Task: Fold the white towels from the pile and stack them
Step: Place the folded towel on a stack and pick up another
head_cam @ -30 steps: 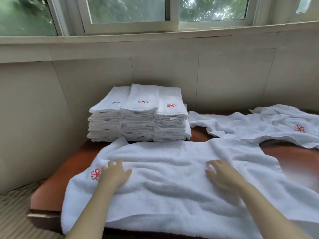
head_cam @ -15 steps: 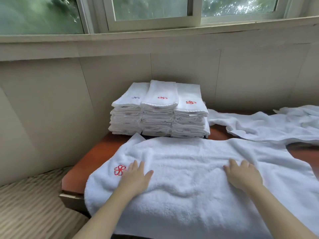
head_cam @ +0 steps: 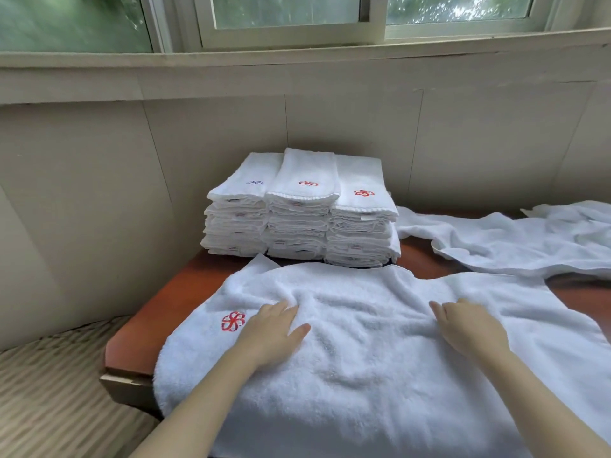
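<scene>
Spread towel (head_cam: pixel 380 358): white terry cloth; lies open along the near edge of the surface (head_cam: pixel 185 292), near hem hanging over that edge, left end rounding over the near left corner; cloth rumpled into shallow ridges between and ahead of the hands; red flower emblem (head_cam: pixel 233 321) stitched near its left end.

Left hand (head_cam: pixel 269 332): palm down on the spread towel just right of the flower emblem; fingers straight and together, thumb splayed to the right; grip released, nothing pinched.

Right hand (head_cam: pixel 469 328): palm down on the same towel, on its right half; fingers extended toward the far edge; grip released likewise. Both forearms bare, entering from the near side.

Folded stacks (head_cam: pixel 301 219): three columns of folded white towels side by side at the far left corner of the surface, close to the wall (head_cam: pixel 99 193); top of left column bears a blue emblem (head_cam: pixel 255 182); tops of middle and right columns bear red emblems (head_cam: pixel 363 193); small labels show on the folded edges; far left corner of the spread towel lies just at the foot of the stacks.

Loose pile (head_cam: pixel 512 249): unfolded white towels strewn along the far right of the surface; one end meets the right column; the rest runs off the right side of view.

Surface: reddish-brown; bare wood shows along the left edge and between the spread towel and the loose pile.

Wall: pale panels; window (head_cam: pixel 287 14) above, green foliage beyond the glass.

Floor covering (head_cam: pixel 49 398): beige, striped; below the left edge.
</scene>
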{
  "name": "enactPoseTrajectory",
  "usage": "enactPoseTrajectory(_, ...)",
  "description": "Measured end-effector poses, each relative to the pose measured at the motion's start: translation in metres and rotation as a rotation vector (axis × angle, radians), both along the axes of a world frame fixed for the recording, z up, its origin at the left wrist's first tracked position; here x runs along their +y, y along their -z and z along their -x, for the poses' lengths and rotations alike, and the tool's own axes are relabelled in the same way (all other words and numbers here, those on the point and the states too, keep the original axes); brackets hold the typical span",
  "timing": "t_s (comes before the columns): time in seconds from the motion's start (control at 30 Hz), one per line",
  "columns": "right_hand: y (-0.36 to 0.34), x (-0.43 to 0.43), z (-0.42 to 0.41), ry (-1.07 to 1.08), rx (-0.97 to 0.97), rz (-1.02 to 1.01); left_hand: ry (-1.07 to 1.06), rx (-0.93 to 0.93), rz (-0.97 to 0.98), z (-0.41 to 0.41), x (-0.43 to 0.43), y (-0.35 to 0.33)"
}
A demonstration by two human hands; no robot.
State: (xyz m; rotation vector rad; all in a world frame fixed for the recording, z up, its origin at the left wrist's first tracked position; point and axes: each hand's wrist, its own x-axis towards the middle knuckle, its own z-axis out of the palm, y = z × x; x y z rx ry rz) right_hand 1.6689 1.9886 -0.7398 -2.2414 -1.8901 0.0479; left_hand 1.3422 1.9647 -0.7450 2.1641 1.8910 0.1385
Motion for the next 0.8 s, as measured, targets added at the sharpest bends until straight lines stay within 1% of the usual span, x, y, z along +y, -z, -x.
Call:
enactPoseTrajectory(0.07, -0.004, 0.001, 0.001, 0.057, -0.067, 0.056, -0.038, -0.015, -0.153, -0.005, 0.001, -0.004)
enactPoseTrajectory(0.13, -0.006, 0.003, -0.003, 0.101, -0.126, 0.090, -0.095, 0.005, -0.249, -0.007, 0.006, -0.007)
enactPoseTrajectory(0.2, -0.006, 0.005, -0.009, 0.125, -0.121, 0.108, -0.153, 0.047, -0.235, -0.005, 0.014, -0.008)
enactPoseTrajectory(0.27, -0.007, 0.008, -0.012, 0.138, -0.093, 0.078, -0.194, 0.075, -0.216, -0.005, 0.024, -0.009)
enactPoseTrajectory(0.33, -0.004, 0.016, -0.017, 0.074, -0.144, 0.054, -0.164, 0.091, -0.256, -0.004, 0.040, -0.010)
enactPoseTrajectory(0.37, -0.002, 0.021, -0.019, 0.006, -0.186, 0.081, -0.119, 0.075, -0.263, -0.003, 0.048, -0.010)
enactPoseTrajectory(0.4, 0.001, 0.026, -0.020, -0.069, -0.177, 0.115, -0.071, 0.030, -0.232, -0.002, 0.057, -0.011)
enactPoseTrajectory(0.43, 0.001, 0.029, -0.020, -0.127, -0.143, 0.153, -0.043, -0.040, -0.157, 0.000, 0.065, -0.014)
enactPoseTrajectory(0.5, -0.003, 0.038, -0.024, -0.170, -0.115, 0.168, -0.079, -0.162, 0.020, 0.008, 0.084, -0.025)
enactPoseTrajectory(0.53, -0.006, 0.042, -0.026, -0.176, -0.137, 0.178, -0.109, -0.175, 0.106, 0.014, 0.092, -0.032)
enactPoseTrajectory(0.6, -0.017, 0.047, -0.028, -0.152, -0.192, 0.259, -0.133, -0.115, 0.299, 0.026, 0.106, -0.045)
enactPoseTrajectory(0.67, -0.025, 0.050, -0.030, -0.121, -0.243, 0.293, -0.120, 0.002, 0.445, 0.035, 0.111, -0.058)
enactPoseTrajectory(0.73, -0.032, 0.053, -0.033, -0.105, -0.301, 0.269, -0.098, 0.095, 0.498, 0.038, 0.113, -0.063)
enactPoseTrajectory(0.8, -0.044, 0.058, -0.037, -0.066, -0.331, 0.255, -0.038, 0.196, 0.466, 0.036, 0.110, -0.065)
